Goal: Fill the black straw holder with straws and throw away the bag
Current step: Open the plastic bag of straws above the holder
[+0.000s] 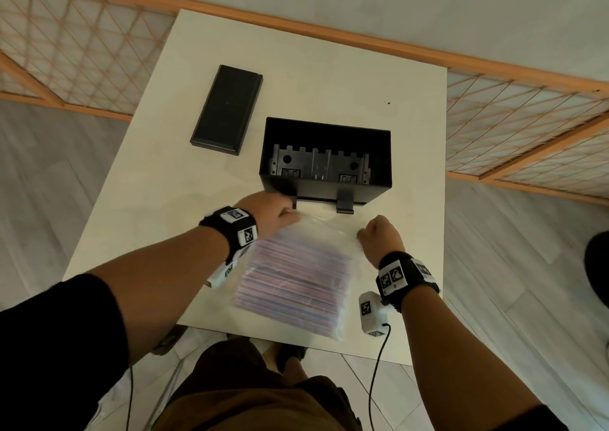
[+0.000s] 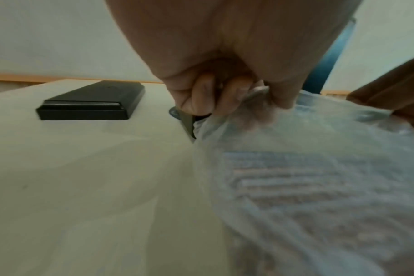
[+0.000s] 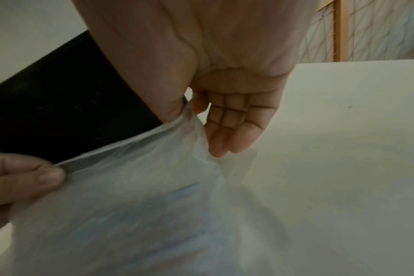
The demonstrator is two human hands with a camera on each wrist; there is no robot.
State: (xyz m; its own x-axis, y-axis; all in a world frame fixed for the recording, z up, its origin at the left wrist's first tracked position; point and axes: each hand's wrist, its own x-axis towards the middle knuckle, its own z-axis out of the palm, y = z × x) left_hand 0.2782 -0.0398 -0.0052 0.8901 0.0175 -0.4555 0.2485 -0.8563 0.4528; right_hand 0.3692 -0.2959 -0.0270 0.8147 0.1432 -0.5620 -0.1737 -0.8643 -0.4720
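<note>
Black straw holder (image 1: 326, 158): lidless, standing on the white table (image 1: 329, 78); only metal inner fittings show inside. Clear plastic bag (image 1: 296, 272): lying just beside the holder's near wall, packed with red and blue striped straws (image 1: 290, 285). Left hand (image 1: 270, 213) pinches the bag's top edge at one corner, right hand (image 1: 379, 233) at the other. Black lid (image 1: 227, 109): flat, left of the holder. Right wrist view alone shows thumb-and-forefinger pinch, other fingers (image 3: 232, 128) relaxed.

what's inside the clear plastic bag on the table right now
The clear plastic bag holds a thick stack of straws with pink and blue stripes, lying flat. How many cannot be told; lower layers are covered. Both the left hand and right hand pinch its top edge.
</note>
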